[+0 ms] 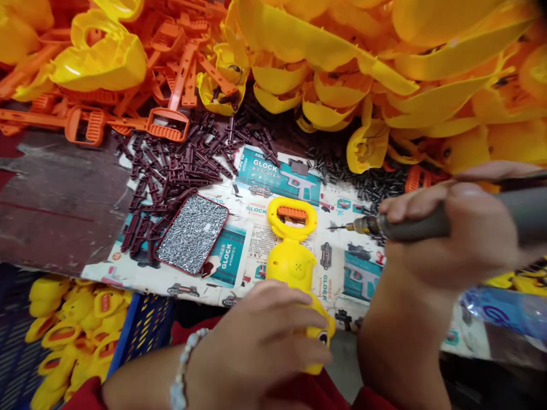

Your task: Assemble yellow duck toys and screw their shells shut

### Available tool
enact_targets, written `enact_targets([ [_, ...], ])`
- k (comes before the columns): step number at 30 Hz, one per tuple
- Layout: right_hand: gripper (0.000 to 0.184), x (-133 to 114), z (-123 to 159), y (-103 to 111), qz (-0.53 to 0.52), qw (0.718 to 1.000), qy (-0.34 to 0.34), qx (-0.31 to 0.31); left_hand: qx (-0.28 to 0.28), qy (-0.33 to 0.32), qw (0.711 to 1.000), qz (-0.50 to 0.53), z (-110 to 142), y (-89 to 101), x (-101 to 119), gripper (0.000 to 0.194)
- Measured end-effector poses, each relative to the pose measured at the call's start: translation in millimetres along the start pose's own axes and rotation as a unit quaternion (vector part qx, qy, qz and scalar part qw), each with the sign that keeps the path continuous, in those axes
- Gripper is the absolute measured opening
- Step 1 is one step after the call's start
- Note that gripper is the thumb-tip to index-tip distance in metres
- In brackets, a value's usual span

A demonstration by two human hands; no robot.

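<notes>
My left hand [256,347] grips the lower end of a yellow plastic toy gun body [293,265], which is shaped like a duck and lies on a printed paper sheet [260,250]. An orange insert [292,214] sits in the toy's yellow loop handle. My right hand [444,239] is shut around a grey electric screwdriver [427,224]. Its metal bit [342,226] points left and ends just right of the loop, with a small gap between them. The toy's underside is hidden.
A red-rimmed tray of small screws [192,233] lies left of the toy among dark red plastic pins [171,171]. Black small parts [359,185] lie beyond it. Yellow shells [329,62] and orange handles [128,119] are heaped behind. A blue crate [147,324] of yellow parts stands lower left.
</notes>
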State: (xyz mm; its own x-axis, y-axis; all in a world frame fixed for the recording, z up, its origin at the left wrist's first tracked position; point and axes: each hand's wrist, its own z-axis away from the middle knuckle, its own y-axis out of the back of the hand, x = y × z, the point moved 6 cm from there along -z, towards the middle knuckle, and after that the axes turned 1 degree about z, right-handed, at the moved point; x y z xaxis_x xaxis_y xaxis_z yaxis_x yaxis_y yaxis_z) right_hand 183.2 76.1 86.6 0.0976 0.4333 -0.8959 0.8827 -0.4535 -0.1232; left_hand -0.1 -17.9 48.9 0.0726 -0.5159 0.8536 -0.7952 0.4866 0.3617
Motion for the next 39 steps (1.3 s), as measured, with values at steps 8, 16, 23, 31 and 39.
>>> enact_targets([
  [8,0.019,9.2,2.4,-14.2,-0.048,0.999,0.021,-0.014,-0.116,-0.041,0.976,-0.18,-9.4,-45.0,-2.9,0.039],
  [16,0.02,27.7,-3.0,-18.4,-0.055,0.998,0.037,-0.016,-0.085,-0.024,0.985,-0.146,-7.4,-47.7,-7.9,0.032],
  [23,0.017,26.3,8.7,-18.4,-0.027,0.997,0.054,0.039,-0.068,-0.045,0.986,-0.148,-7.0,-43.2,-4.1,0.03],
  [31,0.02,28.8,5.7,-18.4,-0.006,1.0,0.02,-0.016,-0.016,-0.063,0.983,-0.173,-7.3,-44.2,1.8,0.023],
  [39,0.025,35.5,14.1,-19.6,-0.007,0.999,0.044,0.002,-0.067,-0.08,0.979,-0.177,-6.1,-43.3,3.8,0.028],
])
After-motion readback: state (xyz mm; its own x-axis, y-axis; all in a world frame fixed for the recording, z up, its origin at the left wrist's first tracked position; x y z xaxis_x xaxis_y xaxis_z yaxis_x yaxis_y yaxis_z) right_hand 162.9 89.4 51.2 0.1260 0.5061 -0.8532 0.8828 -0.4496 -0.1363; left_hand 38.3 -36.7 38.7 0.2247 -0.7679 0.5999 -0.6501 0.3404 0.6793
